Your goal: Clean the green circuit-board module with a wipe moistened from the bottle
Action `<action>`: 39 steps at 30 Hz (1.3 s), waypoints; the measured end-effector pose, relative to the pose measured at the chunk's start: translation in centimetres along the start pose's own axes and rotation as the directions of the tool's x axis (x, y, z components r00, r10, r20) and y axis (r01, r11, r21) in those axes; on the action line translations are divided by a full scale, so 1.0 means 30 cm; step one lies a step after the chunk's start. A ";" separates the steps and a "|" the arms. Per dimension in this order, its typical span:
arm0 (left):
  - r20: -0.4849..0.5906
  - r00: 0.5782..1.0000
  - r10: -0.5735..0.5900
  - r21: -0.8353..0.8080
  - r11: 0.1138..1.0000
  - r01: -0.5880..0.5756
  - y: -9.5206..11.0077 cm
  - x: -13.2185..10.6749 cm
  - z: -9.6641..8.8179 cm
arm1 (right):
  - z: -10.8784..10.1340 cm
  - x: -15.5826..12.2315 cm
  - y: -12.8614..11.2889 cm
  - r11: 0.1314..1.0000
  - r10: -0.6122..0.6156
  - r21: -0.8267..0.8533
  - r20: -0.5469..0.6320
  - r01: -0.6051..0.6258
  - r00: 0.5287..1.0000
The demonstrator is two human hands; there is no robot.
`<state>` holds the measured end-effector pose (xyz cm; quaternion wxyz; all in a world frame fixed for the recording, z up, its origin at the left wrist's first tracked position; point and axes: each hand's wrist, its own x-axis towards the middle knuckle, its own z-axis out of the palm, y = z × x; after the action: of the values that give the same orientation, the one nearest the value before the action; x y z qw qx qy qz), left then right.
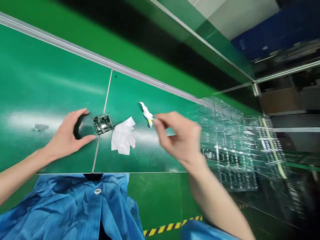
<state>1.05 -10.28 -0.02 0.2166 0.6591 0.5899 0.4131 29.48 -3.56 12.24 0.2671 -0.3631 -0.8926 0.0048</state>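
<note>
My left hand (66, 135) rests at the table with its thumb and fingers spread apart. Just right of those fingertips sits a small green circuit board (102, 124) with electronic parts on it. A white wipe (123, 137) lies flat beside the board. My right hand (178, 136) is closed in a pinch, its thumb and index fingertips right at a twisted white wipe (146, 111) with a yellow piece at its lower end. Whether the pinch grips that wipe or some other small white thing, I cannot make out.
Clear plastic trays (227, 150) are stacked at the right, blurred. A metal rail (100, 61) runs along the back of the green table (62, 86). A small grey patch (40, 127) is at the left. Black-and-yellow tape (170, 227) marks the floor.
</note>
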 end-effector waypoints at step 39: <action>0.120 0.842 -0.526 -0.684 0.570 0.454 0.293 -0.107 0.084 | 0.358 -0.205 -0.307 0.708 0.292 0.692 -0.104 -0.142 0.951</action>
<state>8.45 -14.68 4.42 0.5223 0.3192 0.5616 0.5567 22.03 -12.34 2.00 0.4687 -0.3425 -0.7475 0.3229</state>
